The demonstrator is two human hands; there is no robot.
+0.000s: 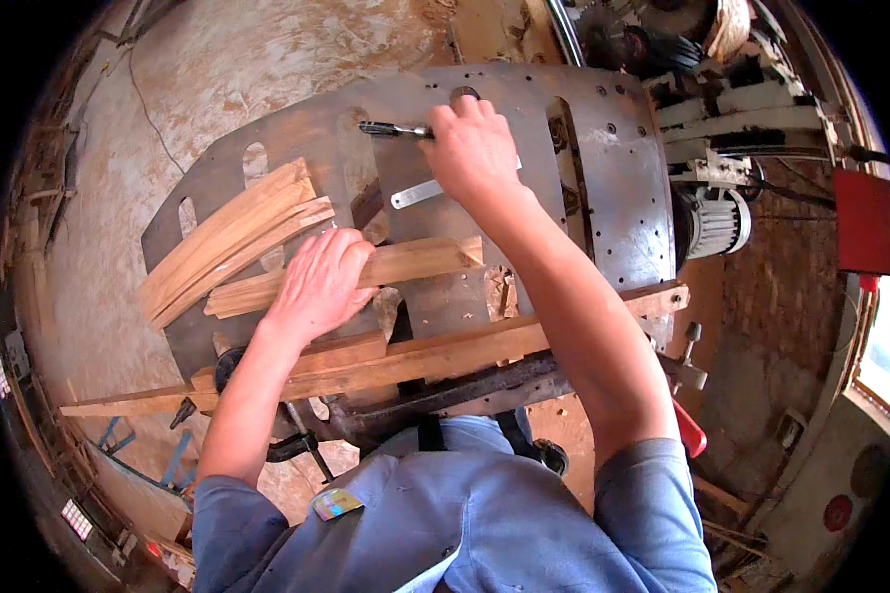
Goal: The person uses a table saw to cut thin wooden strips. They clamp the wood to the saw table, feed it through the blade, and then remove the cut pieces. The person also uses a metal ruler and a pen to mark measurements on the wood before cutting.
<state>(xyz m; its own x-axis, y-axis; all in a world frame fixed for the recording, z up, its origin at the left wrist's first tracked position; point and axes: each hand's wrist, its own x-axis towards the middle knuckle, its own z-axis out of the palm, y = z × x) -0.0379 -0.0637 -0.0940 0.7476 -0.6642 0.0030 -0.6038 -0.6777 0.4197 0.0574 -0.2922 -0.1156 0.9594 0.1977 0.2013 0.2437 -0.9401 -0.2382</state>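
Note:
My left hand (321, 282) is curled over a pale wooden strip (420, 262) lying crosswise on the metal table (613, 217). Just beyond it rest curved wooden pieces (218, 237), side by side. My right hand (470, 148) is closed at the far part of the tabletop, fingers on a slim black-and-silver tool (386, 129); its fingertips are hidden under the hand. A steel ruler (415, 193) lies under that hand, partly covered by it.
A long wooden bar (435, 351) crosses the table's near edge, with clamps (302, 445) near it. Slots and holes pierce the tabletop. Machinery with a finned motor (712, 222) stands at the right, beside a red panel (860, 217).

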